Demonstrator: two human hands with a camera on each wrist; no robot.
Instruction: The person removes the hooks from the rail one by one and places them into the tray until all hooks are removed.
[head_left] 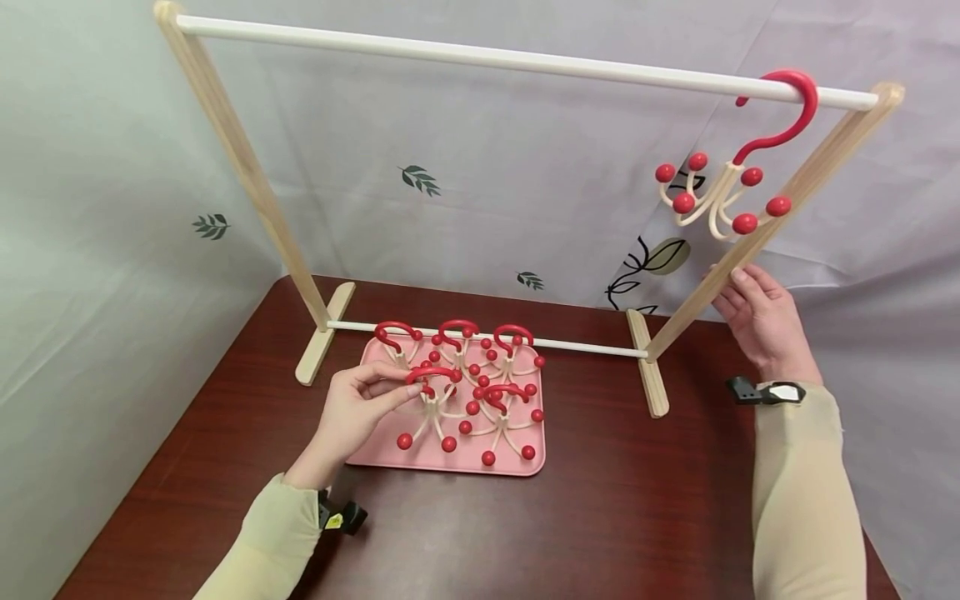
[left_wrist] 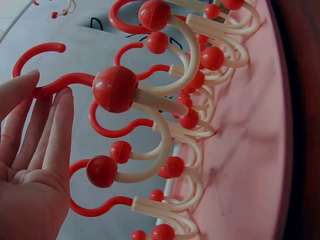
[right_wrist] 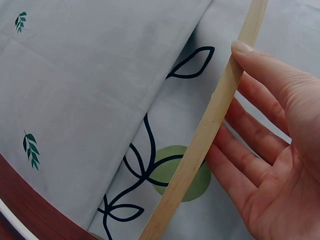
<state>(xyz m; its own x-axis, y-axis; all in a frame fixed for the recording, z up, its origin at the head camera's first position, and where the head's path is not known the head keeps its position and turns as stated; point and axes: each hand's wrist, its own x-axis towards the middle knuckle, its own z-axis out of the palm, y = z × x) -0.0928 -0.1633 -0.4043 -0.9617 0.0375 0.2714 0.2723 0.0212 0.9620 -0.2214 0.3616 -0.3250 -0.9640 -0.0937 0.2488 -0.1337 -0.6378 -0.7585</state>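
Note:
My left hand (head_left: 364, 408) pinches the red hook of a multi-arm hanger (head_left: 432, 406) between thumb and fingers, over the front left of a pink tray (head_left: 480, 468). In the left wrist view the held hanger's hook (left_wrist: 65, 81) runs past the thumb, and its cream arms end in red balls. Several more such hangers stand close together on the tray, among them a front right hanger (head_left: 503, 423). My right hand (head_left: 767, 321) grips the right wooden post (right_wrist: 207, 127) of a rack, thumb on the near side and fingers behind.
One hanger (head_left: 723, 196) hangs by its red hook near the right end of the rack's white top bar (head_left: 480, 57). A lower bar (head_left: 585, 346) passes behind the tray. The rack's feet stand on a dark red table (head_left: 600, 500), with a patterned curtain (head_left: 465, 225) behind.

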